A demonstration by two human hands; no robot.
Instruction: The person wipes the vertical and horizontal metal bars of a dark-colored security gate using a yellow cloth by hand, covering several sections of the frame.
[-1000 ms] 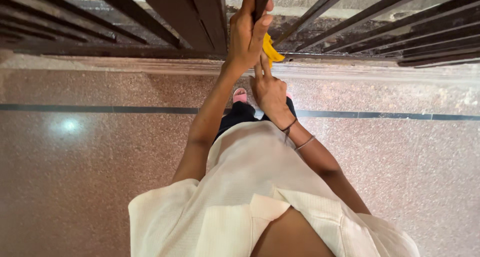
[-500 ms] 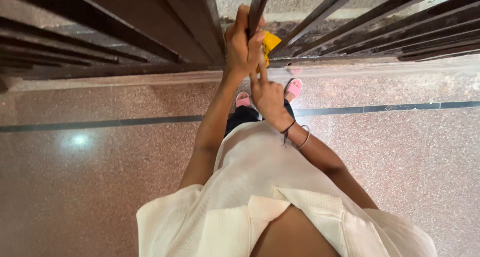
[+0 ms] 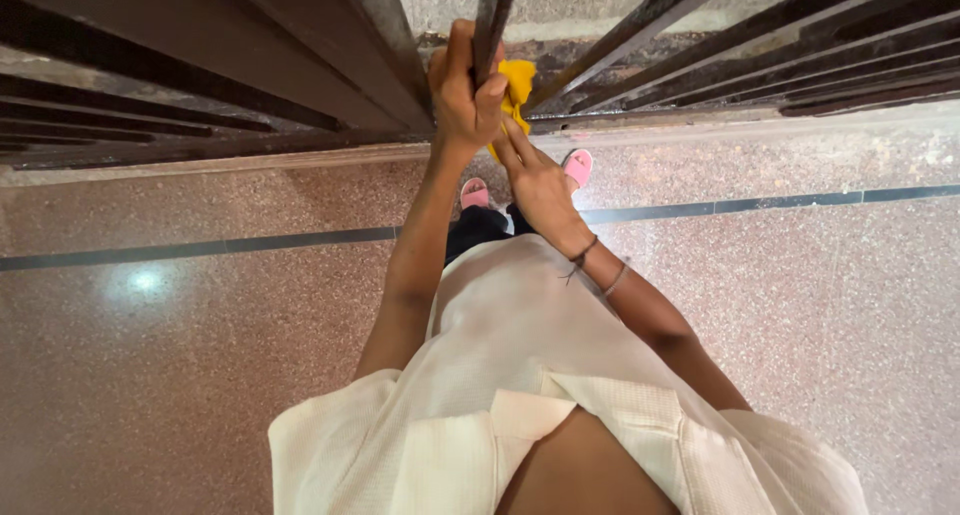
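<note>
Left hand (image 3: 463, 100): fingers clamped around one dark vertical bar (image 3: 494, 20) of a metal railing.
Right hand (image 3: 537, 180): just below the left, fingers pressed together on a yellow cloth (image 3: 515, 83); cloth bunched against the same bar, behind the left fingertips.
Risk: cloth looks lightly pinned; a loosened pinch could drop it through the gap past the bottom rail (image 3: 700, 115). Knuckles may scrape the neighbouring bars, which stand close.
Room: narrow gaps either side of the fingers; open speckled floor (image 3: 200, 355) behind; pink sandals (image 3: 577, 165) near the rail.
</note>
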